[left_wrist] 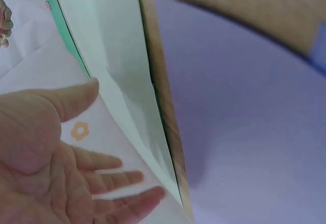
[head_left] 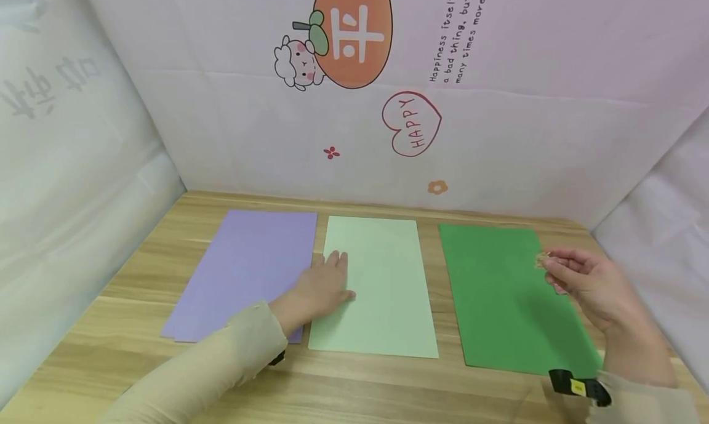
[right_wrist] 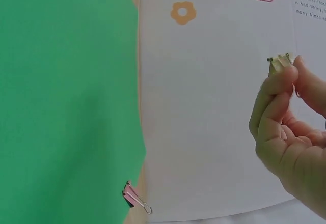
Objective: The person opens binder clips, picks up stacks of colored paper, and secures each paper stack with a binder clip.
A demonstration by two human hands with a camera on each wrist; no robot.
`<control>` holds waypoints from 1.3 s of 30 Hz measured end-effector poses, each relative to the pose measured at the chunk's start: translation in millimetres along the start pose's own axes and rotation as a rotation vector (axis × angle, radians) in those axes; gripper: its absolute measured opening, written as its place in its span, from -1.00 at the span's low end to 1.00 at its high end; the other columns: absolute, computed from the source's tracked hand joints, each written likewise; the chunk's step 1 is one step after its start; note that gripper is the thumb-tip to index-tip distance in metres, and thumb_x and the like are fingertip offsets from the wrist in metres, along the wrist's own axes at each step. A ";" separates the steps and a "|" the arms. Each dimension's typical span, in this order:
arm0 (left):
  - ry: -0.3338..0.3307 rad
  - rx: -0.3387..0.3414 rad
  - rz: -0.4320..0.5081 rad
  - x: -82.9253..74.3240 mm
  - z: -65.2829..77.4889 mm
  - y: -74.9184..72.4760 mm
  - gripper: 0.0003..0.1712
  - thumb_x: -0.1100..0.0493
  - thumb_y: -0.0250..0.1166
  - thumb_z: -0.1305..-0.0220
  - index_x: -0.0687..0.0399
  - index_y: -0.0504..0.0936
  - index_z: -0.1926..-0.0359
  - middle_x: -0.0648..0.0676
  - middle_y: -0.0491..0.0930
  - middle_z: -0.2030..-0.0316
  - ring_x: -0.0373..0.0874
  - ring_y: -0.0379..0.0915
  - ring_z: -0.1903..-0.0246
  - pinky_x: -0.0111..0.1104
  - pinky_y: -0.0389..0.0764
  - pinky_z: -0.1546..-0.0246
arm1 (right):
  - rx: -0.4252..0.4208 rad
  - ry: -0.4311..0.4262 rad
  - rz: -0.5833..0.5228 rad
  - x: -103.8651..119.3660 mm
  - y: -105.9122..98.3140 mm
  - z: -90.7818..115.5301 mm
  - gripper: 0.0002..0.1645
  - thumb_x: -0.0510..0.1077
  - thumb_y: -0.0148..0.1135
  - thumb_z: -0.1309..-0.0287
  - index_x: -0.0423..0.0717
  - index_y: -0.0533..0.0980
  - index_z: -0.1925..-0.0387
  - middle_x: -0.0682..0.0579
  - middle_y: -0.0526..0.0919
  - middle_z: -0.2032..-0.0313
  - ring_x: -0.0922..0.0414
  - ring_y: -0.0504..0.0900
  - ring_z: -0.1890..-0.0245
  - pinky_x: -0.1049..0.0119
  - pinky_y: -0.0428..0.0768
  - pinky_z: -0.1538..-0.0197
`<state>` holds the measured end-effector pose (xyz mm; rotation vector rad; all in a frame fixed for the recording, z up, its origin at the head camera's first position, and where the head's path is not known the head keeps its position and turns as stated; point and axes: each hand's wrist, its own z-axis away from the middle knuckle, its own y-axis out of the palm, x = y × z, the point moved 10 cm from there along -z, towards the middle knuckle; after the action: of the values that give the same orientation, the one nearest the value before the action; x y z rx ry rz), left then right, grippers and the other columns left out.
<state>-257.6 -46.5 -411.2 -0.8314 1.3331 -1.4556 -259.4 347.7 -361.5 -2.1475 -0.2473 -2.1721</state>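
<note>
My right hand (head_left: 589, 285) pinches a small yellow binder clip (right_wrist: 279, 62) between thumb and fingers, raised near the right edge of the green paper (head_left: 506, 301). A pink binder clip (right_wrist: 131, 194) sits at that edge, its wire handle pointing outward; in the head view the right hand partly covers it. My left hand (head_left: 324, 285) is over the left edge of the pale mint paper (head_left: 382, 288), fingers spread and holding nothing. Left of it lies the purple paper (head_left: 249, 264), at least two sheets slightly offset at the near left corner.
The papers lie side by side on a wood-grain table (head_left: 376, 387). A white printed cloth (head_left: 249, 147) hangs behind the table, with more white cloth at both sides. A black band (head_left: 578, 387) with a yellow label is on the right wrist.
</note>
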 end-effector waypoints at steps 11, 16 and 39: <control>-0.170 0.026 0.000 18.3 -4.8 3.4 -0.22 -0.43 0.32 -0.12 0.29 0.63 0.26 0.30 0.41 -0.14 0.18 0.25 -0.24 -0.22 0.67 0.37 | 0.058 -0.056 0.047 -0.8 14.0 -2.9 -0.63 -0.36 0.13 -0.36 0.15 0.60 0.00 0.12 0.70 0.20 0.26 0.75 0.21 0.62 0.60 0.13; -0.120 0.009 0.050 18.6 -10.4 -0.1 -0.42 -0.18 0.49 -0.07 0.27 0.62 0.24 0.27 0.51 0.01 0.19 0.34 -0.13 -0.14 0.57 0.01 | 0.073 -0.062 0.181 -1.7 19.8 -2.5 -0.62 -0.36 0.09 -0.39 0.18 0.58 0.02 0.21 0.72 0.19 0.34 0.71 0.18 0.61 0.59 0.05; -0.240 0.062 0.594 37.9 -20.6 10.6 0.39 0.29 0.53 -0.03 0.33 -0.39 -0.54 0.54 0.29 -0.32 0.25 0.55 -0.01 -0.07 0.57 -0.11 | 0.042 -0.057 0.565 18.8 49.2 -13.8 -0.72 -0.10 0.10 -0.45 -0.04 0.46 -0.11 0.45 0.67 0.19 0.48 0.62 0.14 0.66 0.55 0.08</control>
<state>-286.4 -74.9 -429.5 -0.4881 1.2079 -0.8955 -265.1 298.1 -339.8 -1.9470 0.2778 -1.7663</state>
